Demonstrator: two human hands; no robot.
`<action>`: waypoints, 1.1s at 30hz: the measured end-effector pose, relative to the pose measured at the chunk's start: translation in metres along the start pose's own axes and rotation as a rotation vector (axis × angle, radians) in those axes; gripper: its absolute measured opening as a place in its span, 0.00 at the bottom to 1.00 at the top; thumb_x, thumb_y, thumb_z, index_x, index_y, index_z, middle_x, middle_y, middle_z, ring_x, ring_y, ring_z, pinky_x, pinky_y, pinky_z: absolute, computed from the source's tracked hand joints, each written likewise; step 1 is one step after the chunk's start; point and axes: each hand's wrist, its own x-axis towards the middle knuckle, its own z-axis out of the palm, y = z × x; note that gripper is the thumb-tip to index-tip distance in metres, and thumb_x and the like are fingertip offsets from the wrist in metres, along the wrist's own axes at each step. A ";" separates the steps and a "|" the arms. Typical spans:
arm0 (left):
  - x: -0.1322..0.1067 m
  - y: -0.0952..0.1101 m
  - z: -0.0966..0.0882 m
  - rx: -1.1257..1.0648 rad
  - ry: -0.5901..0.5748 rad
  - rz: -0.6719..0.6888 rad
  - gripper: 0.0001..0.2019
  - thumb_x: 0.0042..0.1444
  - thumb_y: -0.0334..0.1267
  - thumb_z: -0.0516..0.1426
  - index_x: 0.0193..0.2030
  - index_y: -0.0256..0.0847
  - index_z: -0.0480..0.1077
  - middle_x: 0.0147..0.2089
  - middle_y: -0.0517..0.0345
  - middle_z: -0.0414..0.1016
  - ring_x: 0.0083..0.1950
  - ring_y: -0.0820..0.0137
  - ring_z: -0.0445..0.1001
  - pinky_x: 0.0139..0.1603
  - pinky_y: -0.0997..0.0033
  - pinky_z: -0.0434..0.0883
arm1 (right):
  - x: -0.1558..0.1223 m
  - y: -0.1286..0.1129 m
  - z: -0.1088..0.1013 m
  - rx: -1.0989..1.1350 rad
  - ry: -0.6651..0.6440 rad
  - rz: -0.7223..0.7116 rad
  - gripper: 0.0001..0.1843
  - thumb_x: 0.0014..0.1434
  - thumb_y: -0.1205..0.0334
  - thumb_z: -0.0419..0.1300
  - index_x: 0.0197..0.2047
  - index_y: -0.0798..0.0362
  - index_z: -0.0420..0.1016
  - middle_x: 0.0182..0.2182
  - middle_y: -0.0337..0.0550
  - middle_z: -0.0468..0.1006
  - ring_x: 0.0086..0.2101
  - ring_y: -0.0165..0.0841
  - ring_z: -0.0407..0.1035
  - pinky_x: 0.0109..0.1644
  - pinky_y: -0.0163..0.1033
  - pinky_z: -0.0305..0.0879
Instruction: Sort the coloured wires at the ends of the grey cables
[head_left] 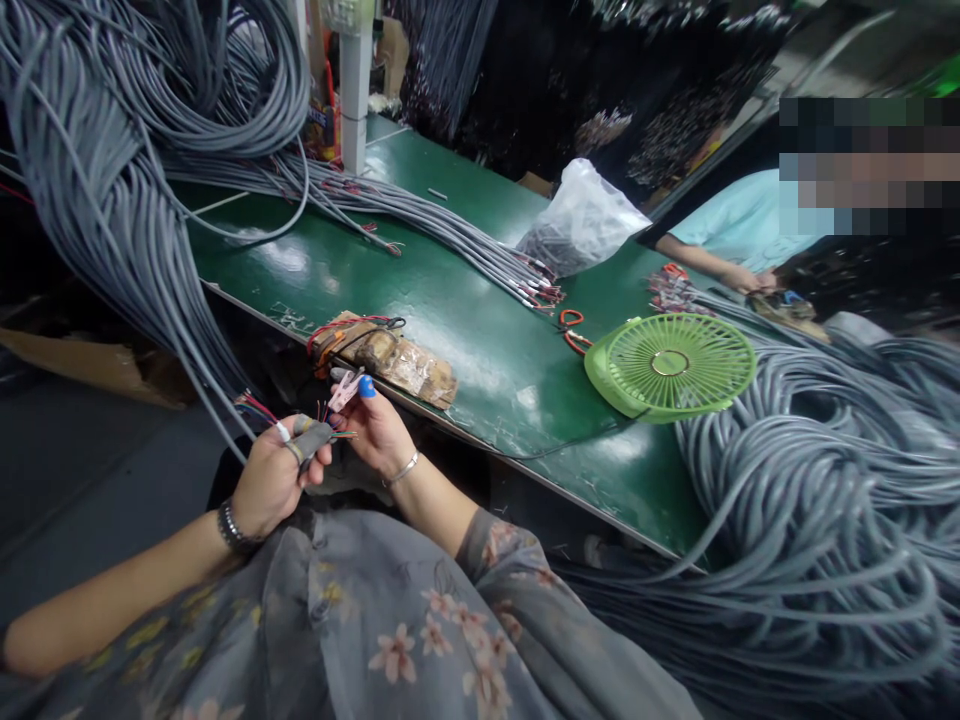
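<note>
My left hand (271,478) is closed around the end of a grey cable (312,436) whose coloured inner wires stick out toward my right hand. My right hand (377,428) is closed on a small pink-handled tool (344,391) held at those wire tips; a blue cap covers one fingertip. Both hands hover over my lap, just in front of the near edge of the green table (450,300). The cable runs up and left into a big hanging bundle of grey cables (112,180).
A taped brown block with red and black wires (390,355) lies at the table edge. A green fan (671,365), orange-handled cutters (571,330), a plastic bag (581,225) and laid-out cables (450,235) sit on the table. Coiled cables (810,520) fill the right. Another person's hands (746,278) work far right.
</note>
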 end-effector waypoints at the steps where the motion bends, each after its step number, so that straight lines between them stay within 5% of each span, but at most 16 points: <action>1: 0.000 0.000 0.000 0.001 0.001 0.003 0.17 0.33 0.46 0.72 0.18 0.41 0.69 0.16 0.62 0.73 0.13 0.79 0.63 0.14 0.81 0.55 | 0.000 0.000 -0.001 -0.002 -0.006 0.006 0.18 0.63 0.44 0.70 0.39 0.52 0.82 0.33 0.41 0.82 0.32 0.30 0.72 0.33 0.33 0.70; 8: -0.007 0.003 -0.007 0.006 -0.006 0.049 0.16 0.36 0.45 0.70 0.20 0.42 0.69 0.17 0.62 0.73 0.14 0.78 0.63 0.15 0.79 0.57 | 0.000 -0.006 0.002 -0.064 -0.039 0.040 0.21 0.65 0.41 0.66 0.39 0.52 0.80 0.29 0.39 0.79 0.28 0.29 0.68 0.28 0.31 0.68; 18: -0.006 0.012 -0.004 -0.077 0.041 0.015 0.12 0.36 0.41 0.69 0.24 0.42 0.70 0.17 0.64 0.73 0.15 0.78 0.62 0.15 0.79 0.54 | -0.007 -0.002 -0.005 -0.265 0.050 -0.207 0.22 0.60 0.40 0.70 0.30 0.51 0.78 0.24 0.37 0.76 0.27 0.29 0.67 0.33 0.34 0.70; 25: -0.001 0.010 0.001 -0.101 0.064 -0.012 0.17 0.35 0.43 0.71 0.24 0.42 0.67 0.17 0.65 0.72 0.15 0.79 0.62 0.15 0.80 0.53 | 0.002 -0.002 0.002 -0.097 -0.041 -0.014 0.22 0.63 0.40 0.68 0.35 0.52 0.80 0.29 0.40 0.79 0.29 0.30 0.69 0.35 0.35 0.70; 33: -0.001 0.005 0.000 -0.080 0.051 -0.012 0.17 0.33 0.43 0.71 0.25 0.41 0.69 0.17 0.64 0.72 0.14 0.78 0.63 0.15 0.80 0.55 | 0.005 0.004 0.001 -0.065 -0.006 -0.042 0.24 0.63 0.38 0.68 0.34 0.52 0.79 0.29 0.41 0.79 0.30 0.30 0.70 0.33 0.34 0.70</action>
